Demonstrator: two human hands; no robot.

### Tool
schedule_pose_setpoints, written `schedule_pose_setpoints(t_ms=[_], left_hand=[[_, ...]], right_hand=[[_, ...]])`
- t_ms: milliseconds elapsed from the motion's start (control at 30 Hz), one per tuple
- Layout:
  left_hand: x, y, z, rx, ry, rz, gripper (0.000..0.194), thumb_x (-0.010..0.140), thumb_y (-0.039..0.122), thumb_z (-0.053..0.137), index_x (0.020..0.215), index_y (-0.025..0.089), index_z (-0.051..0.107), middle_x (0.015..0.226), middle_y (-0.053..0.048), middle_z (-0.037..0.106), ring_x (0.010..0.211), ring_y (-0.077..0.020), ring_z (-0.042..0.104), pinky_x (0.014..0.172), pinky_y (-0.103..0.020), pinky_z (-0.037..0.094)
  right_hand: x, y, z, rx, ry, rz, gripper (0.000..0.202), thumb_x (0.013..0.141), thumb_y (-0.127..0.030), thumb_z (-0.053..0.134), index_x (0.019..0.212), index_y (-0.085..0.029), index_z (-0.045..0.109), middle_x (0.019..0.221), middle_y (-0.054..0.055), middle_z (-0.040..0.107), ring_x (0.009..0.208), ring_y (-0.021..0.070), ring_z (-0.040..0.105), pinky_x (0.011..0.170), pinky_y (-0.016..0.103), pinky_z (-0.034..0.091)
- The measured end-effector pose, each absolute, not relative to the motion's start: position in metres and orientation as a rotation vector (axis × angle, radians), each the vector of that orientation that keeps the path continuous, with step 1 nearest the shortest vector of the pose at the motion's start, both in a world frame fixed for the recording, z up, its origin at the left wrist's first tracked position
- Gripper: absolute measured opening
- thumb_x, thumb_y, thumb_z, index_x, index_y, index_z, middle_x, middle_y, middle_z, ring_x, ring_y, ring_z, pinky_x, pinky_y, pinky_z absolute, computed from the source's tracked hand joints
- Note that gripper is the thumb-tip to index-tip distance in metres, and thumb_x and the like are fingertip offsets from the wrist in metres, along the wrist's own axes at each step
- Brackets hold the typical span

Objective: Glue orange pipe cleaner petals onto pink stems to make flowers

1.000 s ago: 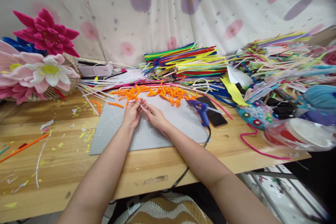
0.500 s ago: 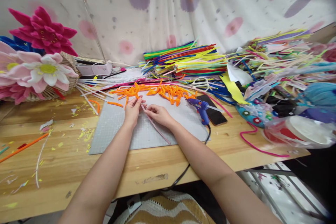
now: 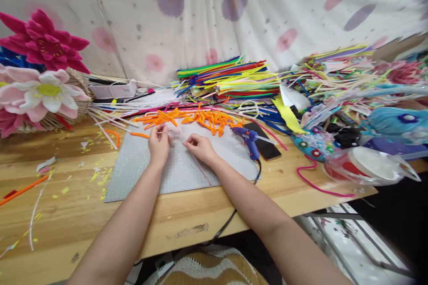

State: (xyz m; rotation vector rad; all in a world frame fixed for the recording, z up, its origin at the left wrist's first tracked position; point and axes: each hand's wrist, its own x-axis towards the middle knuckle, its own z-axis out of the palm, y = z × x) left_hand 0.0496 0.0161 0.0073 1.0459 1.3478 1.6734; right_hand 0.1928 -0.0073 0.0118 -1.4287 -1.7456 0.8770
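Note:
Above the grey cutting mat (image 3: 133, 178), my right hand (image 3: 200, 148) pinches a thin pale pink pipe cleaner (image 3: 201, 169), whose tail slants down toward the mat's front edge. My left hand (image 3: 158, 146) is closed too, fingertips pressed together at the pipe cleaner's upper part. Between the hands this part is smeared by motion, so its exact shape is unclear. Just beyond the fingers lie orange pipe-cleaner pieces (image 3: 214, 121), bent and heaped along the back of the mat. One short orange piece (image 3: 139, 135) rests by my left hand.
A blue glue gun (image 3: 249, 140) lies right of my hands, its cord running off the front edge. Beside it are a phone (image 3: 267, 144) and scissors (image 3: 249, 108). Bundled coloured pipe cleaners (image 3: 230, 78) fill the back. Fuzzy flowers (image 3: 47, 91) stand left; a plastic-wrapped tub (image 3: 364, 167) sits right.
My hands have moved apart, the left one going leftward from the right. The pale pink pipe cleaner between them has become blurred. The whole view has shifted slightly.

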Motion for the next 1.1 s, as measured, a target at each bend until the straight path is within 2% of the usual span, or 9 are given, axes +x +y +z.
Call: schedule_pose_setpoints(t_ms=[100,333,467,567,633,767,900,1000,1100], left_hand=[[0.04,0.018,0.006,1.132,1.433,1.779,0.024,0.076,0.041,0.052,0.074,0.017,0.052,0.059,0.004,0.048,0.048,-0.0054,0.043,0.049,-0.017,0.036],[0.031,0.02,0.007,1.127,1.564,1.852,0.035,0.082,0.045,0.04,0.062,0.017,0.043,0.057,0.004,0.04,0.055,-0.0077,0.043,0.054,-0.019,0.037],[0.026,0.022,0.007,1.162,1.677,1.969,0.02,0.076,0.037,0.053,0.077,0.018,0.047,0.079,-0.001,0.049,0.074,-0.0103,0.05,0.064,-0.02,0.041],[0.024,0.023,0.004,1.237,1.656,1.963,0.031,0.069,0.031,0.062,0.094,0.019,0.047,0.102,-0.006,0.049,0.093,-0.0129,0.05,0.072,-0.021,0.043],[0.023,0.025,0.002,1.244,1.641,1.938,0.032,0.071,0.031,0.061,0.097,0.019,0.048,0.106,-0.007,0.048,0.096,-0.0132,0.05,0.075,-0.022,0.042],[0.021,0.028,0.0,1.156,1.661,1.985,0.022,0.077,0.035,0.053,0.088,0.017,0.051,0.095,-0.004,0.051,0.088,-0.0115,0.051,0.077,-0.023,0.041],[0.022,0.028,0.003,1.034,1.53,2.009,0.026,0.083,0.04,0.041,0.076,0.017,0.048,0.069,0.002,0.048,0.061,-0.0077,0.048,0.063,-0.021,0.04],[0.024,0.025,0.007,1.081,1.441,1.951,0.026,0.084,0.04,0.039,0.075,0.017,0.049,0.055,0.005,0.042,0.048,-0.0068,0.041,0.052,-0.019,0.036],[0.027,0.021,0.009,1.12,1.399,1.889,0.023,0.083,0.038,0.041,0.078,0.018,0.051,0.052,0.005,0.043,0.046,-0.0065,0.041,0.05,-0.018,0.035]], right_hand=[[0.195,-0.008,0.012,-1.505,-1.784,0.796,0.014,0.072,-0.031,0.055,0.065,-0.018,0.055,0.058,-0.004,0.054,0.056,0.0085,0.047,0.055,0.02,0.032],[0.196,-0.011,0.014,-1.595,-1.984,0.58,0.01,0.073,-0.027,0.052,0.068,-0.02,0.057,0.065,-0.001,0.06,0.06,0.0111,0.051,0.056,0.022,0.031],[0.197,-0.011,0.014,-1.529,-2.011,0.559,0.01,0.074,-0.027,0.051,0.07,-0.02,0.057,0.066,-0.002,0.06,0.061,0.0106,0.051,0.056,0.022,0.031],[0.197,-0.01,0.013,-1.49,-2.014,0.563,0.011,0.075,-0.027,0.05,0.072,-0.02,0.057,0.068,-0.002,0.061,0.062,0.0104,0.051,0.057,0.021,0.031],[0.198,-0.01,0.014,-1.534,-1.989,0.546,0.011,0.075,-0.028,0.05,0.074,-0.02,0.058,0.068,-0.001,0.061,0.063,0.0109,0.052,0.057,0.022,0.031],[0.2,-0.008,0.014,-1.666,-1.972,0.473,0.012,0.075,-0.029,0.05,0.074,-0.021,0.058,0.07,0.0,0.063,0.065,0.0133,0.053,0.056,0.023,0.03],[0.2,-0.007,0.012,-1.722,-2.039,0.447,0.012,0.075,-0.03,0.052,0.073,-0.021,0.058,0.071,0.001,0.064,0.066,0.0144,0.054,0.054,0.024,0.028],[0.2,-0.007,0.012,-1.734,-2.038,0.459,0.018,0.075,-0.038,0.052,0.074,-0.021,0.059,0.071,0.001,0.063,0.066,0.0145,0.054,0.055,0.024,0.028],[0.206,-0.005,0.02,-1.756,-1.993,0.455,0.029,0.075,-0.048,0.052,0.08,-0.021,0.059,0.072,0.002,0.063,0.067,0.0151,0.055,0.056,0.024,0.03]])
